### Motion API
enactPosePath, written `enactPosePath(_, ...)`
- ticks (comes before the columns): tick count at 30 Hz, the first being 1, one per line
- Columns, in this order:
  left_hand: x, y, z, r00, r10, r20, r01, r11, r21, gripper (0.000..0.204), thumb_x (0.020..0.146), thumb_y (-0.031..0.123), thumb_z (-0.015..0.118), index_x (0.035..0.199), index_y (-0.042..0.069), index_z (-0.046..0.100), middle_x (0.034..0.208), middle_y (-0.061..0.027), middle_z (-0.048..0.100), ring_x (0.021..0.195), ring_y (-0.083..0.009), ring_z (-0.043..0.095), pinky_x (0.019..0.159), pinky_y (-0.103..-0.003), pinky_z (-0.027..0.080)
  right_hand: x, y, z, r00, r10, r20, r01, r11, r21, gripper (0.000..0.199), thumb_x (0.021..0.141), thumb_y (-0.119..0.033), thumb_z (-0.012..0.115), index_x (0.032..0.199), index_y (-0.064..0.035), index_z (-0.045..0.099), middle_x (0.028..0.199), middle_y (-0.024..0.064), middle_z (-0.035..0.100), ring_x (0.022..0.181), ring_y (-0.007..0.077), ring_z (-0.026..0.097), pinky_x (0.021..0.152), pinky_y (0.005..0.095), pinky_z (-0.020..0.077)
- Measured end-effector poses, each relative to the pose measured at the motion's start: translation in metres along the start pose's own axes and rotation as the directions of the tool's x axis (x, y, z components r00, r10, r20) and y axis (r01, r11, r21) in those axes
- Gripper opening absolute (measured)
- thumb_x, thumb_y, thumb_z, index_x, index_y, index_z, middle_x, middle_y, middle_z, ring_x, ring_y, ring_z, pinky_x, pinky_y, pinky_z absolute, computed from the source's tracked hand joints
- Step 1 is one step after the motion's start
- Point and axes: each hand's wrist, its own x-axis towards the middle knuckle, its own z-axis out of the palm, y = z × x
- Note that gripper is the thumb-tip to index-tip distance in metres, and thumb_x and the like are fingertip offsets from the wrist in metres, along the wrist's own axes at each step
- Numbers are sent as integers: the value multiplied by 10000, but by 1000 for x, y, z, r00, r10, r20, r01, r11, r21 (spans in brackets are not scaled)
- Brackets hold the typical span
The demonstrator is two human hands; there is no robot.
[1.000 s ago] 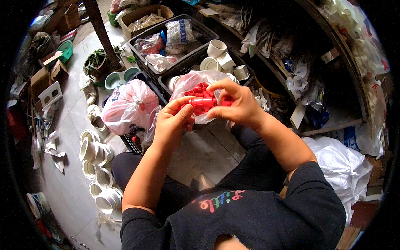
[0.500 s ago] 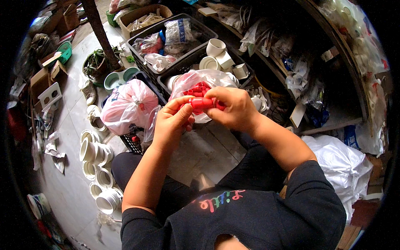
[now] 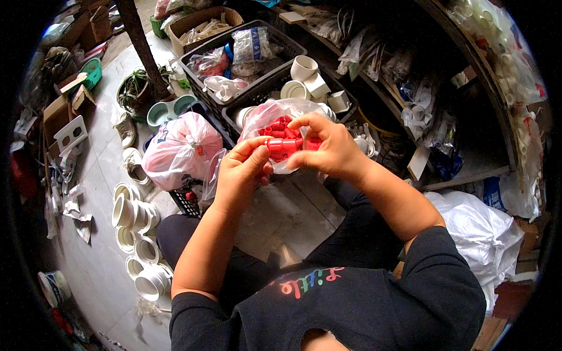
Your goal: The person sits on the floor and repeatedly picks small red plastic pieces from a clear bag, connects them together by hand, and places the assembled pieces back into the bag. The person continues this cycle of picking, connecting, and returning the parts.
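A red plastic pipe fitting (image 3: 282,145), ringed at its left end, is pinched between the thumb and forefinger of my left hand (image 3: 244,161). My right hand (image 3: 335,147) is at the fitting's right end, thumb and forefinger spread apart. More red shows in the gap of that hand; whether its hidden fingers hold it I cannot tell. Just behind both hands lies an opened clear plastic bag (image 3: 257,120) with several red fittings (image 3: 275,126) inside.
A tied pinkish plastic bag (image 3: 182,149) stands left of my hands. Black crates (image 3: 257,96) with white fittings and bagged parts sit beyond. White pipe fittings (image 3: 137,215) line the floor at left. A white sack (image 3: 477,231) lies at right, below a cluttered shelf (image 3: 404,114).
My right thumb and forefinger have spread and come off the red fitting's right end. My left hand keeps its pinch in nearly the same place.
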Motion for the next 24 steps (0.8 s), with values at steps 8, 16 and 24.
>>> enactPosePath(8, 0, 1, 2, 999, 1, -38, 1, 999, 40, 239, 840, 215, 569, 995, 32, 571, 787, -22, 583, 558, -57, 485, 455, -177, 384, 1, -2, -5, 869, 433, 239, -476, 864, 164, 248, 690, -244, 691, 837, -73, 587, 703, 128, 593, 630, 246, 600, 557, 322, 459)
enactPosePath(16, 0, 0, 2, 1000, -6, -25, 6, 1000, 30, 237, 846, 214, 559, 993, 29, 573, 820, -30, 597, 560, -48, 482, 450, -174, 380, 0, -4, -6, 882, 385, 272, -404, 915, 16, 251, 706, -129, 700, 897, -49, 559, 665, 20, 539, 562, 79, 513, 516, 222, 426)
enactPosePath(24, 0, 0, 1, 1000, -8, -15, 8, 999, 31, 241, 846, 221, 558, 998, 33, 570, 802, -21, 591, 558, -53, 478, 458, -179, 380, -2, -9, 1, 995, 10, 104, 18, 964, -266, 284, 728, -234, 679, 906, -49, 557, 633, 47, 548, 567, 100, 523, 509, 240, 430)
